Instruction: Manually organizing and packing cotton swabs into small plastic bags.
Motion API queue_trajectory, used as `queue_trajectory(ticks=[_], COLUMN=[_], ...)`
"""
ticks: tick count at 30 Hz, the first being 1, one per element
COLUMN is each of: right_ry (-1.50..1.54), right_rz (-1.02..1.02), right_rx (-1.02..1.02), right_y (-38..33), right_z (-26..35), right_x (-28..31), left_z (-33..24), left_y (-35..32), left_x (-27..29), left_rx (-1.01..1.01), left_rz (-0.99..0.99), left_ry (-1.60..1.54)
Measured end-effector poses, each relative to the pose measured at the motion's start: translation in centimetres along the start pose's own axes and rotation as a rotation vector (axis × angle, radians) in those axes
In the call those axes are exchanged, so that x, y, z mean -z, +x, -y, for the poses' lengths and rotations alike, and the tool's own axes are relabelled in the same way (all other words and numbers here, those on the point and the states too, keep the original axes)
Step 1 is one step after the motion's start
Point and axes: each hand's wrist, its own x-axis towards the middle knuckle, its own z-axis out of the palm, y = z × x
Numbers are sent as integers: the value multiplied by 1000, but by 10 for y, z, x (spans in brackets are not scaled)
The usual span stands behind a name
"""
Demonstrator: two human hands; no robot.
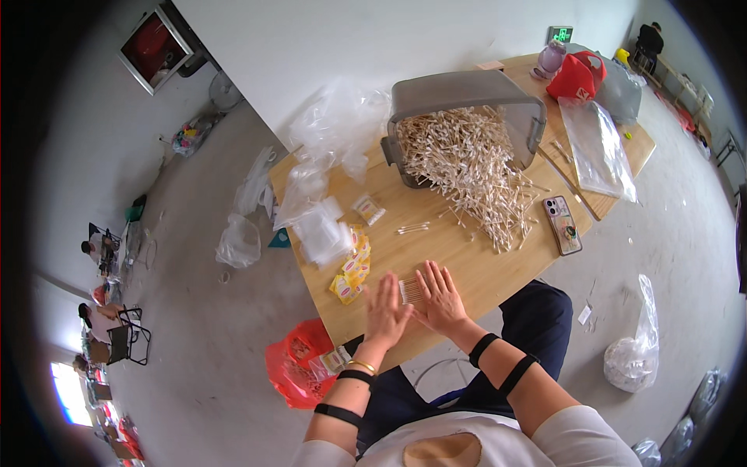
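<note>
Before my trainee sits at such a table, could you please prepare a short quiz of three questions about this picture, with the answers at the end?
1. What lies between the left hand and the right hand?
A) a pair of scissors
B) a row of cotton swabs
C) a roll of tape

2. True or false: the grey bin stands upright on the table.

3. Fill in, as the picture shows it: the phone lies to the ____ of the big pile of swabs.

Key:
1. B
2. False; it is tipped on its side, with swabs spilling out of its mouth.
3. right
</note>
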Motion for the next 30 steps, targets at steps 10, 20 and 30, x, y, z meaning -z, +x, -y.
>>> queue_trajectory(ticks=[10,20,30], right_ry=[-29,-10,-95], right_rz=[35,122,95], right_rx=[73,317,332], right_y=[-4,-33,-34], right_z=[18,122,132], right_x=[-7,-43,-45], left_z=[90,93,110], left_y=[-143,-167,-157], left_x=[56,7,-14], left_rx=[770,1210,1218], left_rz=[-390,-792,-668], left_ry=[-280,-642,-845])
